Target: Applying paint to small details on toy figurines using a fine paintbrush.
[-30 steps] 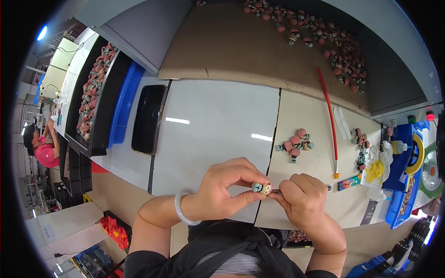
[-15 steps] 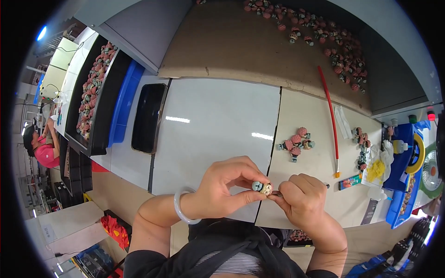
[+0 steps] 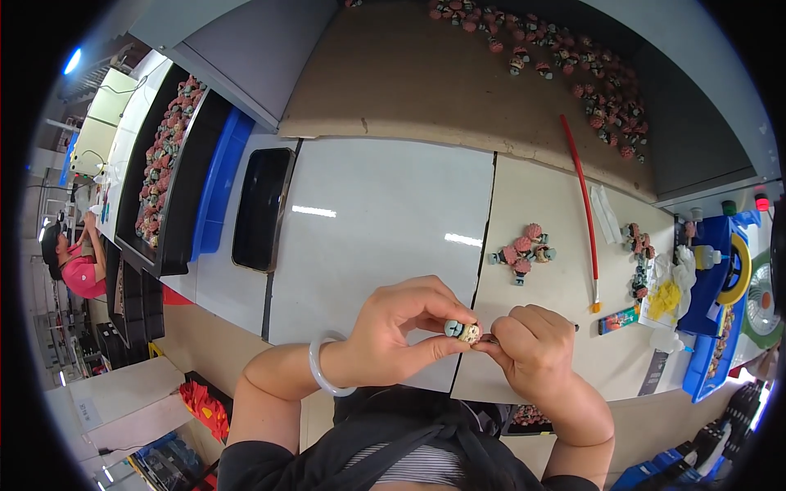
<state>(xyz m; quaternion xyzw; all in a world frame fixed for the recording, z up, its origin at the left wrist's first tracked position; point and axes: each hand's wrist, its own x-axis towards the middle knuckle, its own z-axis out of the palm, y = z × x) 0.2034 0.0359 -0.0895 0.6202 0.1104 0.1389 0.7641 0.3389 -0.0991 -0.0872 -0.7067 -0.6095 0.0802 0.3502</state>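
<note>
Between thumb and fingers of my left hand (image 3: 401, 329) is a small painted figurine (image 3: 463, 331), pale blue at one end and cream with dark marks at the other. My right hand (image 3: 534, 348) is closed in a fist around a thin dark-tipped tool (image 3: 486, 338). Most of that tool is hidden by the fingers, so its kind does not show. Its tip is at or very near the figurine's cream end. A small cluster of pink-topped figurines (image 3: 522, 248) lies on the table beyond my right hand.
Many more figurines (image 3: 602, 98) lie on the brown board (image 3: 393, 90) at the back. A red-handled brush (image 3: 581, 188), a blue bin (image 3: 711, 327) and a small fan (image 3: 763, 303) are rightward. A phone (image 3: 264, 209) and a filled black tray (image 3: 184, 176) are leftward; a co-worker (image 3: 80, 266) sits far left.
My right fist has shifted very slightly, while the figurine stays in my left hand at nearly the same place. Little else differs.
</note>
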